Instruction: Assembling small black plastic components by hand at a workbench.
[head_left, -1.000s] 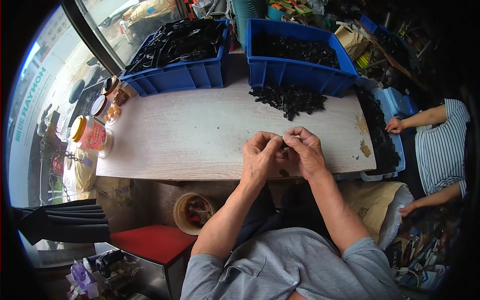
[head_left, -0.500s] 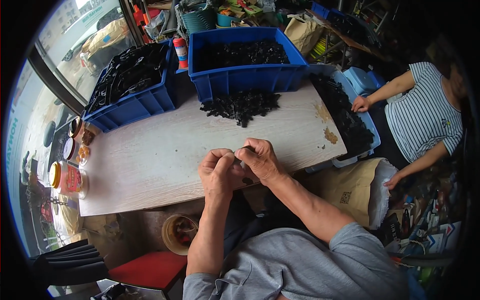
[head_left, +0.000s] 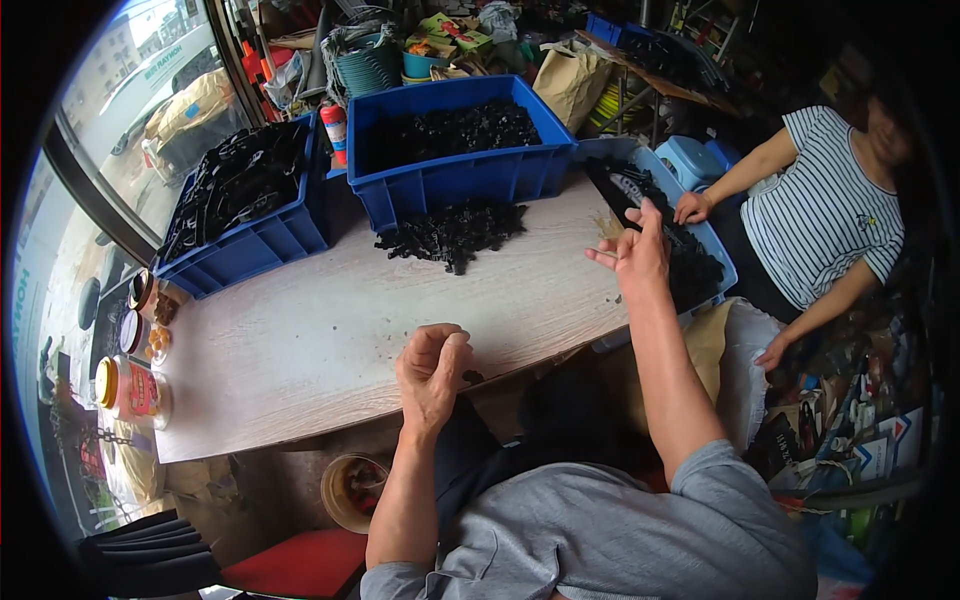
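My left hand (head_left: 430, 378) is held over the near edge of the table, its fingers curled in and the thumb against them. Whatever is between those fingers, if anything, is too small or hidden to make out. My right hand (head_left: 642, 255) is raised at the table's right end, fingers spread, with nothing visible in it. Just beyond it stands a pale blue bin (head_left: 728, 262) filled with small black parts (head_left: 695, 275). A loose pile of small black pieces (head_left: 455, 232) lies on the table in front of a big blue crate (head_left: 460, 185).
The blue crate holds more black pieces. Another blue crate (head_left: 250, 250) with long black parts stands at the left. Jars (head_left: 135, 390) line the table's left end. A co-worker in a striped shirt (head_left: 815, 220) touches the pale bin and a sack (head_left: 748, 360). Below is a bucket (head_left: 345, 490).
My hands were together over the near table edge. My right hand has left the left one, swung out right to the pale bin and spread its fingers; the left stays curled.
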